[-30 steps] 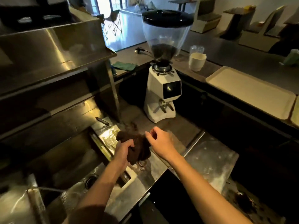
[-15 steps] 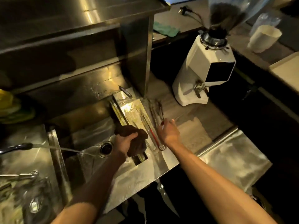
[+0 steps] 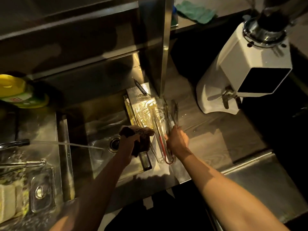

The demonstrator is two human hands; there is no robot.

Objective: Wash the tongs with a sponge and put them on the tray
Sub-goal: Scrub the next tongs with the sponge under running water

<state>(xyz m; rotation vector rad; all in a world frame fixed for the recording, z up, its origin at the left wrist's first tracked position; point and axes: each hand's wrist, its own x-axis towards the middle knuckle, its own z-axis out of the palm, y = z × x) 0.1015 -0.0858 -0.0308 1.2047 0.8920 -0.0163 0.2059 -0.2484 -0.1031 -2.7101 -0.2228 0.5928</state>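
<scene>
Several tongs (image 3: pixel 168 129) lie on the wet steel ledge (image 3: pixel 166 170) right of the sink (image 3: pixel 106 124); the right hand (image 3: pixel 177 141) closes on one pair mid-length, left hand (image 3: pixel 128 144) clenching the sponge (image 3: pixel 141 135) (dark, soft). Thin, stiff, likely slippery metal: grip the arms firmly

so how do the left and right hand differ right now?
The left hand is closed on a dark sponge at the sink's edge, while the right hand reaches into the tongs lying on the wet counter; its grip is unclear. The left is shadowed, the right lit. Both are bare.
</scene>
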